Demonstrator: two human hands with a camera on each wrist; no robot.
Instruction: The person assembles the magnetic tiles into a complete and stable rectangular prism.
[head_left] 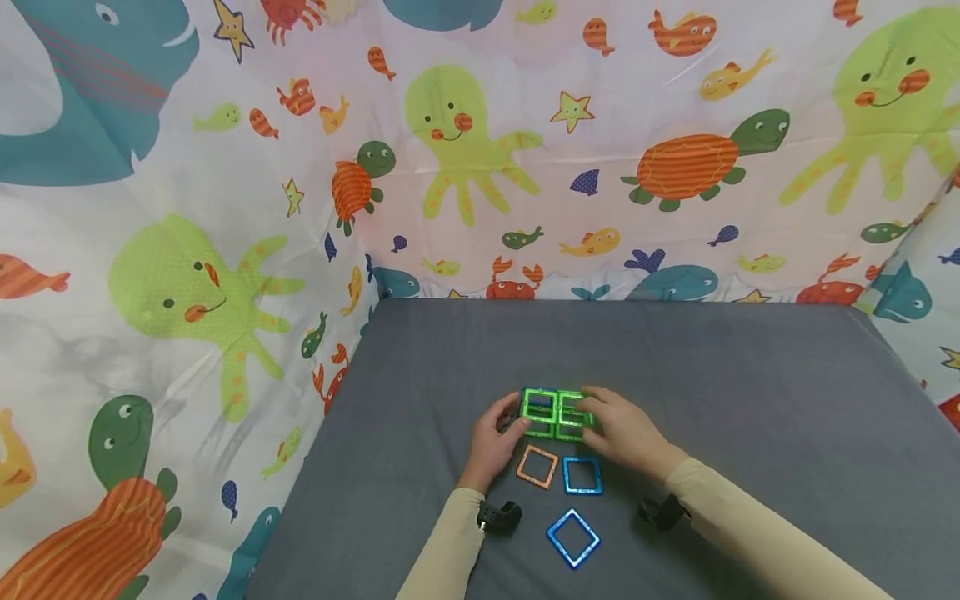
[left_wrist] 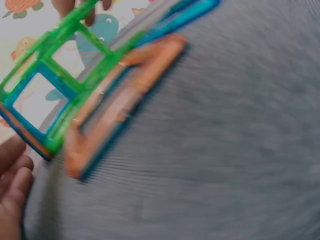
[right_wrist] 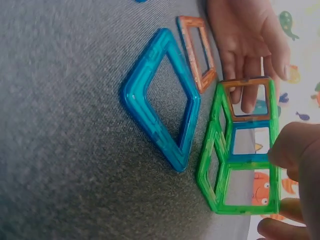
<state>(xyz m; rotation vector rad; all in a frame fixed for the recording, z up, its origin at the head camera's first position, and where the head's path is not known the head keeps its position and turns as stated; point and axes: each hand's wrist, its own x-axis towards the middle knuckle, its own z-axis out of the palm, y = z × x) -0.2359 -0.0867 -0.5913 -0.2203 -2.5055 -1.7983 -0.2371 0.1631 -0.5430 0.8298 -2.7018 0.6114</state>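
A block of joined magnetic tiles (head_left: 557, 414) stands on the grey cloth between both hands. Its frames are mostly green, with a blue and an orange square on one side in the right wrist view. My left hand (head_left: 492, 446) lies around its left end, fingers fairly straight behind the orange square (right_wrist: 245, 119); firm contact cannot be made out. At the right end, my right hand (head_left: 626, 429) pinches the green frame between thumb and fingers. Closer to me lie a loose orange square tile (head_left: 532, 482) and a blue square tile (head_left: 583, 491).
Nearest to me, another blue square tile (head_left: 561, 550) lies turned like a diamond. Grey cloth (head_left: 712, 375) covers the tabletop. A sea-animal curtain (head_left: 465, 250) hangs along the back and sides. Dark wrist cameras sit on both sleeves.
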